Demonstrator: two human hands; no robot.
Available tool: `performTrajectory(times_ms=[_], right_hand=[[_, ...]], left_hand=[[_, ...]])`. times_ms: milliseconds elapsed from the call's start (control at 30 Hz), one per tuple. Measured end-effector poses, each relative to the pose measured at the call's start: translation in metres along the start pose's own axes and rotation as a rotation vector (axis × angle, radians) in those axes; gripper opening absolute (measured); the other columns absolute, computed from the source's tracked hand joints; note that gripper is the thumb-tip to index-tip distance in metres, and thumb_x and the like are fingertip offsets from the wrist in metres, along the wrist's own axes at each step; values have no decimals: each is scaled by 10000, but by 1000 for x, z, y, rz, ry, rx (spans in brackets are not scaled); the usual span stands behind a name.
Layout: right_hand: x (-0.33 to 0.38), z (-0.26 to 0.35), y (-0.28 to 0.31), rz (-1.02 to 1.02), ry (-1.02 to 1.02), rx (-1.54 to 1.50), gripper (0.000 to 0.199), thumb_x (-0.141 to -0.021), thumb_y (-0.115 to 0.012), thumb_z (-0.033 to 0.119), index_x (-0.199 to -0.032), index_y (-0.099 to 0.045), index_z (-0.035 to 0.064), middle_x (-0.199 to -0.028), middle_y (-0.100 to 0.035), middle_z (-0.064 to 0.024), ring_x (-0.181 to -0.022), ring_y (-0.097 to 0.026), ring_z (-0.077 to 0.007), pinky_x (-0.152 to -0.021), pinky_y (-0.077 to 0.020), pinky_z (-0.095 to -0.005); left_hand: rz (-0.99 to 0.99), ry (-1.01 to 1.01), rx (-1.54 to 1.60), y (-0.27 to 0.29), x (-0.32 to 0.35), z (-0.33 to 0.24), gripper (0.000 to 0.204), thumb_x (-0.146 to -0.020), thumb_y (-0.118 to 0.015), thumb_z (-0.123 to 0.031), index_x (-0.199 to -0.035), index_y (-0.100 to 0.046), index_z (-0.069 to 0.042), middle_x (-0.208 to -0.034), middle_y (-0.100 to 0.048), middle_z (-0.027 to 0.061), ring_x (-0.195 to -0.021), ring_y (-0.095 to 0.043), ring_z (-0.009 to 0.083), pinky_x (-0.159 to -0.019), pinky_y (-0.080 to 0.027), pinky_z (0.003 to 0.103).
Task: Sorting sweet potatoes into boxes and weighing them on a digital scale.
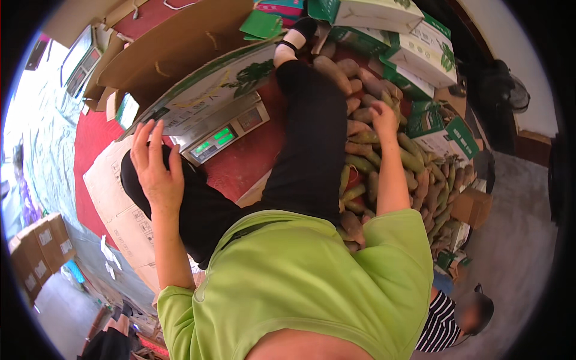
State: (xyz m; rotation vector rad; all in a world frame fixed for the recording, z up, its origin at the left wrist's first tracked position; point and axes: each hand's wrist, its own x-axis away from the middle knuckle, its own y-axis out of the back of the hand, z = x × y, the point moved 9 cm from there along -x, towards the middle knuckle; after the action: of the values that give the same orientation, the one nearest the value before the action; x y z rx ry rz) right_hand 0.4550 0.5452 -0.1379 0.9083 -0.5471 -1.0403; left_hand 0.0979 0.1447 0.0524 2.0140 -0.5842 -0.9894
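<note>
My left hand point(157, 171) is raised over my bent left knee, fingers spread and holding nothing. Close by it stands a digital scale point(225, 132) with lit green displays. A large white and green carton point(198, 99) lies on its side on the scale, its open mouth facing away from me. On my right, my right hand point(385, 122) hangs over a pile of long green and reddish-brown root vegetables point(414, 162), like radishes. Its fingers are loosely bent and look apart, near one root; whether they touch it is hard to tell.
White and green cartons point(420, 51) are stacked at the far right, with a small open carton point(441, 135) by the pile. A second scale point(81, 63) stands far left. Flattened cardboard point(123, 210) lies left. Another person point(447, 321) in stripes is at lower right.
</note>
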Motion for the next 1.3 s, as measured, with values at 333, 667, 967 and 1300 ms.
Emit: performTrajectory(times_ms=[333,667,967,1300], right_hand=[[153,-170,-82,172,-546,83,273,-741,-707,143,-989,-674,33,-964,-681,-164,-923,-650,-297,-804,-498,-360],[95,-125,-36,189,-349,695,637,-721,-677,91,-1307,-433,151,-1375,-432,-99,-1257,-419,-283,-939,-434,-430],[57,-113,-84,466,125,1084,449,-907,-432,138,-1339,-412,262,-1364,-441,-3,-1284,-394,-212,-910,-412,-493],[66,-125,-101,602,14,1051,505,-814,-610,229,-1289,-439,257,-1225,-513,-18,-1161,-496,-229,-861,-451,-472]], left_hand=[[-69,-97,-158,11,-19,-3,453,-814,-637,-59,-1258,-547,-76,-1294,-496,124,-1271,-409,323,-1042,-323,429],[-5,-53,-379,-1,-27,23,500,-789,-658,-71,-1271,-538,-131,-1126,-589,108,-1088,-533,296,-970,-369,411],[154,13,-377,-13,-23,38,334,-725,-648,-68,-1043,-651,-170,-855,-556,25,-847,-578,224,-753,-465,361],[119,18,-384,-7,-17,46,232,-717,-617,-49,-927,-675,-130,-823,-517,28,-822,-560,220,-717,-489,346]])
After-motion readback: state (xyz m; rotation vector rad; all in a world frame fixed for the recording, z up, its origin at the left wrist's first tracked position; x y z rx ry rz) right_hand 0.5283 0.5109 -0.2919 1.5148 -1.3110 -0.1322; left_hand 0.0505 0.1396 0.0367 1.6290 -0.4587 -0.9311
